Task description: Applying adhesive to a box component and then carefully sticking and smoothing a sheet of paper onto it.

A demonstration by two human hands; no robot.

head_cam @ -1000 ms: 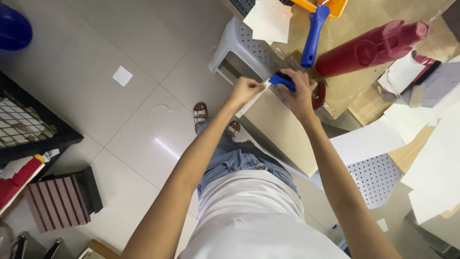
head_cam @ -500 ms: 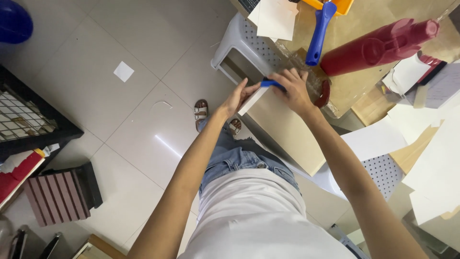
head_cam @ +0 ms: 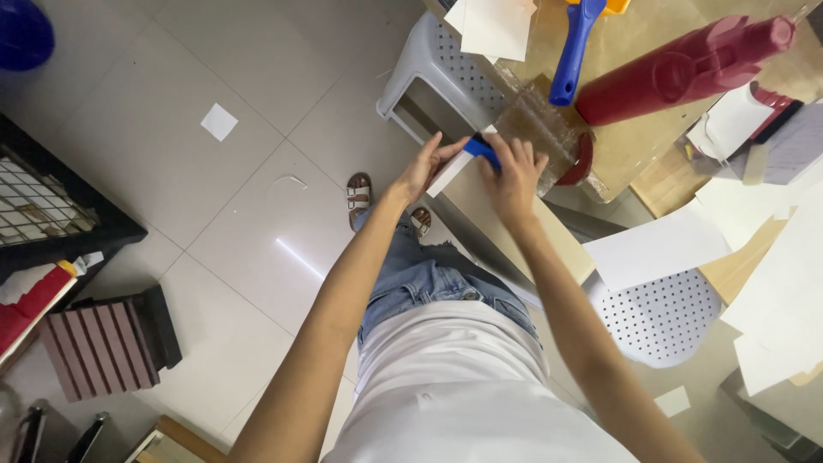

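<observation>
Fingers of the right hand [head_cam: 514, 178] curl down over a small blue tool [head_cam: 482, 151], closed on it from above so that only its near end shows between the two hands. Fingers of the left hand [head_cam: 426, 165] are bent and pinch the edge of a white strip [head_cam: 452, 172], which slants from the thumb up toward the blue tool and touches it. Both hands meet over the near edge of a long beige board [head_cam: 506, 236] that runs away under the right forearm.

Just beyond the right fingertips lies a crinkled clear plastic sheet [head_cam: 536, 129], and beside it a dark red round piece [head_cam: 579, 163] peeks out. Farther off from the fingers, a blue handle [head_cam: 573, 53] lies on the brown tabletop [head_cam: 643, 163], with a red bottle-shaped container [head_cam: 677, 69] on its side next to it. A grey perforated stool [head_cam: 420, 73] stands beyond the left fingers, with white sheets of paper [head_cam: 495, 27] lying over its far side.

Below the hands, sandalled feet [head_cam: 360, 195] stand on the pale tiled floor [head_cam: 171, 171]. More loose white paper [head_cam: 656, 250] spreads to the right of the right forearm, over a white perforated seat [head_cam: 664, 319]. Well apart to the left sit a black wire crate [head_cam: 51, 214] and a dark ribbed box [head_cam: 103, 343].
</observation>
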